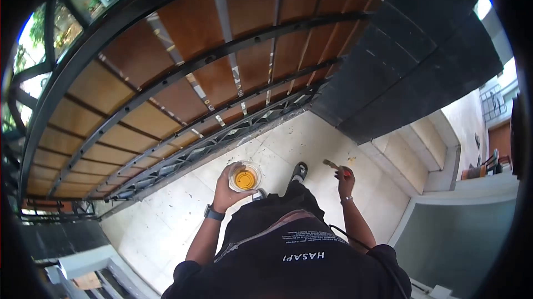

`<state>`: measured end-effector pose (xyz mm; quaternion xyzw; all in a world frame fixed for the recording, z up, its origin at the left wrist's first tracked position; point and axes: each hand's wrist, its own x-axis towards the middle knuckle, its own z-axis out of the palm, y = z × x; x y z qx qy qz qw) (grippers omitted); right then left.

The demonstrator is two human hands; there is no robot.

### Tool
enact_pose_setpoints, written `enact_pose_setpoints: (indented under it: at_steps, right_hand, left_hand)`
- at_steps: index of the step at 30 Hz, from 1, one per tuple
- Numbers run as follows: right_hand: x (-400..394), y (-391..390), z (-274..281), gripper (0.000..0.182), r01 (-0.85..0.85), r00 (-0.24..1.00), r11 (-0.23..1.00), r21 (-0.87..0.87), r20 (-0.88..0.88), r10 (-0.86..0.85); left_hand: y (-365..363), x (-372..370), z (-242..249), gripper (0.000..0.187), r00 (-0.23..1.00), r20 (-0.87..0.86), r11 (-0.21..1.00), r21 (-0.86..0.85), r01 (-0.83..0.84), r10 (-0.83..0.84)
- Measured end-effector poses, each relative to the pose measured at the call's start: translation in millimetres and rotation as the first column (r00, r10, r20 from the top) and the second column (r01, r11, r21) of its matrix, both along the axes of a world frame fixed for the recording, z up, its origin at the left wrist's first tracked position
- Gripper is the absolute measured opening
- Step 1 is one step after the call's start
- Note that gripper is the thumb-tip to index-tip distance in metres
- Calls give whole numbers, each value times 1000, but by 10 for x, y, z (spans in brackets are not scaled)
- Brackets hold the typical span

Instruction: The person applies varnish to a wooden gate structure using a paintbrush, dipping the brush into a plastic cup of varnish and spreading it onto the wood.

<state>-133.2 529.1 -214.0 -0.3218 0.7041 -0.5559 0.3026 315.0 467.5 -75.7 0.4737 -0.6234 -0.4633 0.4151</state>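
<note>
My left hand [224, 192], with a watch on its wrist, is closed around a clear cup [255, 170]. Amber liquid [245, 179] shows inside the cup. My right hand [345, 187], wearing a bracelet, grips a paintbrush [330, 163] by its red handle. The brush's brownish head points left, over the pale floor and apart from the cup. In front of me stands a dark metal gate with wooden slats [191, 27]. Slats on the right are reddish brown, and those on the left [114, 143] are lighter. Neither hand touches the gate.
Pale floor tiles [177, 210] with scattered specks lie under my feet. A dark wall panel [411, 60] rises at the right, beside beige steps [402, 157]. A grey panel with a pale border [461, 243] is at the lower right. Plants show beyond the gate.
</note>
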Motion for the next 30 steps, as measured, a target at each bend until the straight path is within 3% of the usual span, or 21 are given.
enact_pose_setpoints:
  at_steps: [3, 5, 7, 10, 12, 13, 16, 19, 22, 26, 30]
  right_hand:
    - [462, -379, 762, 28, -165, 984, 986, 11, -67, 165]
    - [709, -552, 1191, 24, -323, 946, 934, -152, -63, 317]
    - [955, -626, 1682, 23, -384, 922, 894, -233, -44, 384]
    - [1306, -503, 2402, 21, -477, 869, 812, -337, -48, 492]
    - [1495, -384, 2730, 20, -591, 804, 694, -410, -232, 547]
    - [1584, -330, 2855, 20, -603, 795, 685, -409, -236, 559]
    - [1745, -150, 3105, 20, -694, 716, 582, -424, -322, 619]
    - [1837, -87, 3234, 23, -816, 573, 454, -359, -606, 552]
    - [1902, -33, 3310, 23, -837, 545, 391, -383, -646, 534]
    - [1885, 101, 3274, 23, -808, 587, 436, -398, -609, 533]
    - [1935, 230, 3192, 24, -722, 691, 558, -409, -470, 549]
  left_hand:
    - [161, 61, 31, 92, 996, 40, 994, -85, -75, 78]
    - [222, 55, 74, 91, 993, 26, 989, -96, -109, 112]
    - [277, 21, 79, 90, 987, -60, 984, -88, -155, 150]
    - [307, 0, 177, 89, 988, -24, 976, -154, -155, 153]
    - [330, 18, 251, 90, 988, -21, 972, -175, -156, 155]
    - [347, 27, 299, 90, 991, -23, 975, -178, -134, 132]
    - [410, 40, 462, 90, 992, 12, 973, -196, -124, 129]
    - [489, 82, 669, 87, 980, 120, 964, -232, -130, 161]
    - [528, 92, 830, 84, 969, 179, 964, -237, -122, 167]
    - [544, 99, 904, 87, 977, 161, 961, -258, -95, 140]
    - [527, 95, 920, 85, 970, 213, 959, -278, -51, 113]
